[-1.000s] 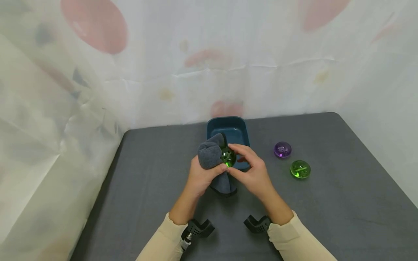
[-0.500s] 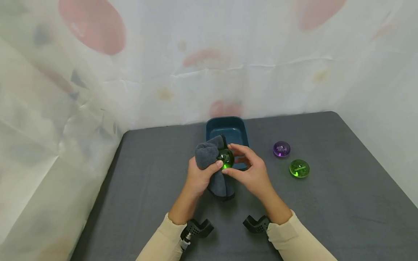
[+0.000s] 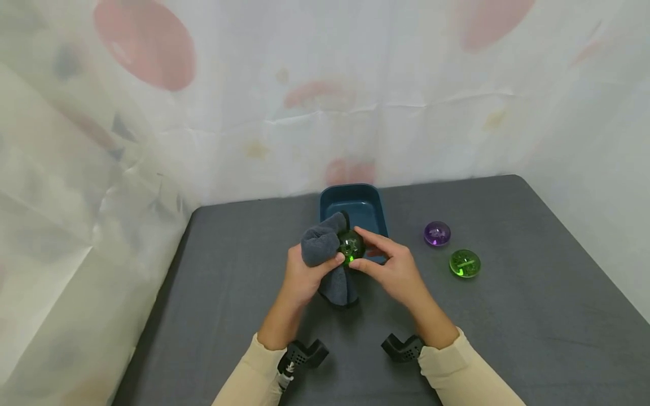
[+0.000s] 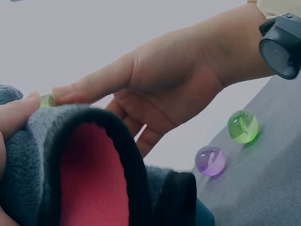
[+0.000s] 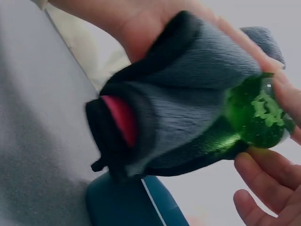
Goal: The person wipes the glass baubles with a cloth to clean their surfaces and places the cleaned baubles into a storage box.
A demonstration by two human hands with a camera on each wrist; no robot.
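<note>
My left hand [image 3: 304, 276] grips a grey cloth [image 3: 321, 246] with a red inner side [image 5: 118, 115] and presses it against a green glass ball [image 3: 351, 247]. My right hand [image 3: 391, 269] pinches that ball [image 5: 256, 113] between thumb and fingers, just above the near rim of a dark blue tray [image 3: 355, 203]. In the left wrist view only a sliver of the ball [image 4: 46, 100] shows past the cloth [image 4: 56, 155]. The cloth's lower end [image 3: 337, 290] hangs down to the table.
A purple glass ball [image 3: 437, 233] and a second green glass ball [image 3: 464, 263] lie on the grey table [image 3: 508, 316] to the right. A white patterned curtain [image 3: 284, 96] closes off the back and left. Black wrist cameras [image 3: 304, 355] sit at both cuffs.
Both hands, with cloth and ball, have drifted slightly left and toward me. The grip on each is unchanged; the ball has turned a little between the fingers.
</note>
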